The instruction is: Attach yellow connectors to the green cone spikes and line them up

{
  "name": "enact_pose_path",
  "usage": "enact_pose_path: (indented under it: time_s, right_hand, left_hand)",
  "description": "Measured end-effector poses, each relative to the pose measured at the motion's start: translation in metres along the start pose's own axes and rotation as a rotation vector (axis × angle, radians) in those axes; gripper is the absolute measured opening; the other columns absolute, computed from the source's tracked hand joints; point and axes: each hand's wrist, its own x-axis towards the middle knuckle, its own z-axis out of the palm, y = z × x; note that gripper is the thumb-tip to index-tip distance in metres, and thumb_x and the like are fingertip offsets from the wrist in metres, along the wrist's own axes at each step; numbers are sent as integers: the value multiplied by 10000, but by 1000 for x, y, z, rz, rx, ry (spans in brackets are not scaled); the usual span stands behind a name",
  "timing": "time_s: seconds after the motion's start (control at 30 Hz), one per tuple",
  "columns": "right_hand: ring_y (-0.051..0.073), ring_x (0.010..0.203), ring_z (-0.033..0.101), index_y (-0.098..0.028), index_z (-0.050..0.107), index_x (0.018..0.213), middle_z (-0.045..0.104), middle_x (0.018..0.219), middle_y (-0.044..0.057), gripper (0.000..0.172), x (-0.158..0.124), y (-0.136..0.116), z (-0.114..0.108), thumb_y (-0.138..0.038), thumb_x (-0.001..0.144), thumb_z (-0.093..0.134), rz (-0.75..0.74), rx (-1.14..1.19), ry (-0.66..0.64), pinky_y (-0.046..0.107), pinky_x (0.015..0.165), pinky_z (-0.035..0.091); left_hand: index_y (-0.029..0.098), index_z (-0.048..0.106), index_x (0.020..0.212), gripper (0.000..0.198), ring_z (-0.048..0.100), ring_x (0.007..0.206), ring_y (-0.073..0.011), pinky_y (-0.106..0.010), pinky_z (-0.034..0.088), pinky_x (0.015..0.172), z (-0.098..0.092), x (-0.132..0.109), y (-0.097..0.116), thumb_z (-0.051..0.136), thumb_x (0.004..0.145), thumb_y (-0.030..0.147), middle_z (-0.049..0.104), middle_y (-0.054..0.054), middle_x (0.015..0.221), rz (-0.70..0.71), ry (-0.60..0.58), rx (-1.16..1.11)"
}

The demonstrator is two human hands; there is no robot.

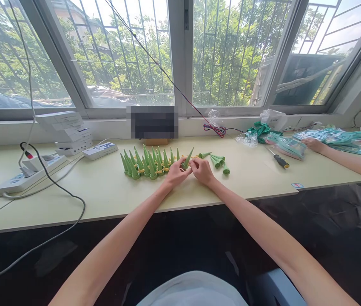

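Note:
My left hand (177, 173) is closed around a green cone (189, 156), which stands tilted with its tip up and to the right. Right beside it, my right hand (202, 171) has its fingers pinched together near the cone's base; what lies between them is too small to make out. To the left, several green cones (146, 165) stand upright in rows, with small yellow pieces (158, 171) around and between them. Just right of my hands, several loose green cones (217, 160) lie on their sides.
White boxes (72, 131) and a power strip (30, 174) with cables are on the left of the table (110, 199). A screwdriver (281, 161) and teal bagged items (287, 144) lie to the right. Another person's hand (314, 145) rests by more teal packets (336, 138).

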Motion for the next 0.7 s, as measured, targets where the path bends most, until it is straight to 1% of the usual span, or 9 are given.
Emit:
enact_pose_path:
  time_s: [0.1,0.2,0.27,0.37,0.47,0.6,0.7]
  right_hand:
    - [130,558,440,-195,474,622,545,599,11,263,0,1,0,-267,873,438,8,16,-17,256,576,328]
    - [128,557,436,-193,482,633,540,594,6,248,0,1,-1,-261,867,437,8,19,-34,253,574,322]
    - [126,554,433,-191,486,631,536,589,4,247,0,1,-1,-259,864,439,12,8,-38,252,573,319]
    - [124,556,434,-188,499,626,543,590,5,245,0,1,-2,-253,857,446,20,-10,-44,252,576,321]
    - [123,551,426,-188,497,609,538,580,3,261,0,0,-2,-259,856,454,25,-19,-44,254,577,321]
    - [119,529,403,-197,460,600,500,554,-11,298,0,0,-2,-301,879,455,2,-14,-37,255,567,314]
    - [123,531,409,-204,431,608,495,565,-10,323,0,-2,-2,-323,908,415,-8,2,-17,254,564,320]
  left_hand:
    - [135,584,1210,523,560,621,-101,-257,499,635,-1,-1,2,637,740,355,670,-84,1052,-12,22,74]
    - [130,578,1218,547,576,631,-107,-263,506,634,-1,-1,3,638,734,378,665,-101,1114,6,38,114]
    - [133,583,1206,537,578,628,-107,-262,507,627,-1,-1,3,638,732,380,667,-101,1119,22,47,129]
    - [138,602,1165,491,567,598,-103,-264,510,625,0,-1,1,635,736,374,682,-83,1042,37,54,146]
    - [140,621,1115,430,561,583,-97,-269,517,638,1,0,-1,625,751,370,678,-79,1029,50,60,149]
    - [145,628,1103,415,584,631,-109,-270,530,659,1,1,-3,643,760,379,675,-88,1051,27,68,92]
    - [144,618,1131,474,600,644,-116,-257,532,602,1,2,-4,660,767,444,655,-105,1075,-21,14,-36]
